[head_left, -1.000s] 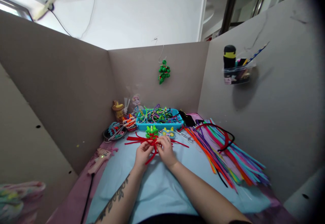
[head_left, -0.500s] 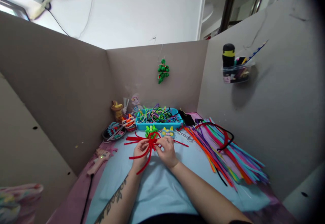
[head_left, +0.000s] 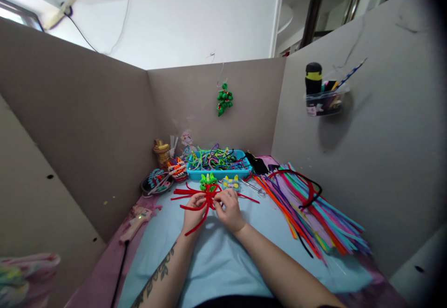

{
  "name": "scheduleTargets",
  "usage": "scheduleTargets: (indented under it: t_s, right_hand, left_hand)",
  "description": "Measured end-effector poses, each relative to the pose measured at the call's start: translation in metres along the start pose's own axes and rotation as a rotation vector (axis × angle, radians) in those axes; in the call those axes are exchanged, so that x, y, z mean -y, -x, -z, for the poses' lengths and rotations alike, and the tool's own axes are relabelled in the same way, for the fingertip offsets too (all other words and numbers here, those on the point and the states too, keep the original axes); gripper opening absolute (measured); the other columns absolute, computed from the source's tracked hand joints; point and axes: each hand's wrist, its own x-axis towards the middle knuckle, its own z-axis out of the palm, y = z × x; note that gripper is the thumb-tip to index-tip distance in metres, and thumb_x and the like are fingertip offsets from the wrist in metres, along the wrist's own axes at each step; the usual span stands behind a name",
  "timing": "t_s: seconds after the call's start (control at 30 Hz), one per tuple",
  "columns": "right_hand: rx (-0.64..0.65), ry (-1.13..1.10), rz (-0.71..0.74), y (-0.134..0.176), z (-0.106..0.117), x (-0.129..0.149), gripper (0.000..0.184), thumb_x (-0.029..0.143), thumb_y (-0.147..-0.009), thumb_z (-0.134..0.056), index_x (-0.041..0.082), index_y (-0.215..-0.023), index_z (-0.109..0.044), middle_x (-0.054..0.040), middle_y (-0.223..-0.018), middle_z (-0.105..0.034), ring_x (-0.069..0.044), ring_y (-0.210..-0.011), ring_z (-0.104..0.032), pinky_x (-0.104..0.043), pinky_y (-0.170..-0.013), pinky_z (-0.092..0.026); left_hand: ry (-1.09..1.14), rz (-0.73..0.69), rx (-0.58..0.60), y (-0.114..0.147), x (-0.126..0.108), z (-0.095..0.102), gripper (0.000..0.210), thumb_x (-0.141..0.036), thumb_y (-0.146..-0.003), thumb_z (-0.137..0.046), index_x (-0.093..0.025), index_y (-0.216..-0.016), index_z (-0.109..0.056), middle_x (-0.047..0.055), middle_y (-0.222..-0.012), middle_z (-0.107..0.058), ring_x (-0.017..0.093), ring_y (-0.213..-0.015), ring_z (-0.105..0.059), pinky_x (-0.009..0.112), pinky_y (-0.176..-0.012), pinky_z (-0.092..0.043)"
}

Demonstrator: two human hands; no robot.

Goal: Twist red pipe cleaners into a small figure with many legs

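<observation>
Both hands meet at a bundle of red pipe cleaners (head_left: 208, 198), joined in the middle with ends fanning out to the sides and toward me. My left hand (head_left: 194, 211) pinches the left of the centre, one red strand crossing over it. From the right, my right hand (head_left: 228, 209) grips the bundle between thumb and fingers. The exact fingertip contact is partly hidden by red strands. Just beyond the bundle lie a green pipe-cleaner figure (head_left: 207, 181) and a blue-and-yellow one (head_left: 230, 183).
A blue tray (head_left: 218, 174) of tangled pipe cleaners stands at the back. Scissors (head_left: 256, 188) and a large pile of coloured pipe cleaners (head_left: 310, 210) lie right. On the left are a dark bowl (head_left: 148, 191) and a pink corded tool (head_left: 137, 224). Grey panels (head_left: 209, 126) enclose the table.
The red strands nearest me have shifted slightly upward and turned a little. Both hands keep their hold in nearly the same place.
</observation>
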Motion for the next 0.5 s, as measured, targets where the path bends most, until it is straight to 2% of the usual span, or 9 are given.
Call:
scheduleTargets:
  t_s: [0.27, 0.5]
  right_hand:
    - [0.044, 0.043, -0.015, -0.0002, -0.0017, 0.0001, 0.013, 0.01, -0.076, -0.049, 0.021, -0.075, -0.055, -0.0008, -0.074, -0.059, -0.019, -0.082, -0.044, -0.034, -0.079, -0.029]
    - [0.061, 0.049, -0.005, 0.0001, -0.0025, -0.0021, 0.018, 0.009, -0.078, -0.046, 0.021, -0.08, -0.059, -0.0015, -0.076, -0.06, -0.02, -0.084, -0.044, -0.034, -0.079, -0.028]
  left_hand:
    - [-0.04, 0.011, -0.05, 0.0012, -0.0033, -0.0043, 0.035, -0.018, -0.054, -0.075, -0.014, -0.084, -0.058, 0.002, -0.067, -0.067, 0.012, -0.059, -0.061, 0.022, -0.058, -0.045]
    - [-0.062, 0.013, -0.034, 0.0026, -0.0051, -0.0042, 0.037, -0.019, -0.055, -0.074, -0.013, -0.087, -0.058, 0.004, -0.071, -0.068, 0.015, -0.063, -0.063, 0.025, -0.06, -0.047]
